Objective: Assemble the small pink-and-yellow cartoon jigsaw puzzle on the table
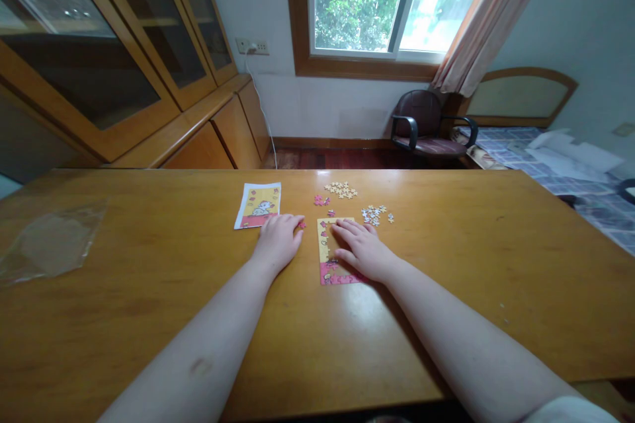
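A partly built jigsaw puzzle (325, 272) lies on the wooden table, with a yellow and pink border and a bare gap inside. My right hand (364, 250) rests over its right side, fingers spread and covering part of it. To the left, my left hand (278, 241) lies low on the table with thumb and index finger apart. A small pink puzzle piece (302, 225) is at its fingertips; I cannot tell whether they touch it. Partly under that hand is a reference picture card (247, 201) showing a white cartoon animal on yellow and pink.
Beyond the puzzle lie yellow pieces (341, 190), pink pieces (321, 200) and whitish pieces (374, 214). A clear plastic bag (52, 244) is at the table's far left. Behind the table are a glass-door cabinet (171, 102), an office chair (421, 122) and a bed (526, 145).
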Demonstrator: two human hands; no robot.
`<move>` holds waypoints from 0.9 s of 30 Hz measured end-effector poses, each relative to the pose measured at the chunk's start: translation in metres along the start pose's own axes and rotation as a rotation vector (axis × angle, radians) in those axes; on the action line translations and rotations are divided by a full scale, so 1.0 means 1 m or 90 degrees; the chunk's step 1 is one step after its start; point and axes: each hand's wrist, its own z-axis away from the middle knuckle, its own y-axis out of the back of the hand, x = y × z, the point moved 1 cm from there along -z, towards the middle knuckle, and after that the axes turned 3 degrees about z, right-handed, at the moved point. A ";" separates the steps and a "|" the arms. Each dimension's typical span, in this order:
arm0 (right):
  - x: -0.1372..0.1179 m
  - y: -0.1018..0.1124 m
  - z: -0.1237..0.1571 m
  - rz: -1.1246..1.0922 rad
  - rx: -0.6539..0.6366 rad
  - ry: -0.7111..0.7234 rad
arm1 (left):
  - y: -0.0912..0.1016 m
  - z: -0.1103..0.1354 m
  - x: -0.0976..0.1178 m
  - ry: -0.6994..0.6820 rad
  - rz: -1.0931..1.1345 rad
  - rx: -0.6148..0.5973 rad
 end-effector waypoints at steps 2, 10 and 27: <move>0.001 0.000 0.000 0.001 0.019 -0.011 | 0.000 0.000 0.000 0.001 -0.006 -0.005; 0.005 0.002 -0.004 -0.008 0.030 -0.032 | 0.003 0.001 0.001 0.020 -0.009 -0.018; 0.005 -0.002 -0.007 -0.026 0.020 -0.019 | 0.005 0.002 0.006 0.010 0.034 -0.015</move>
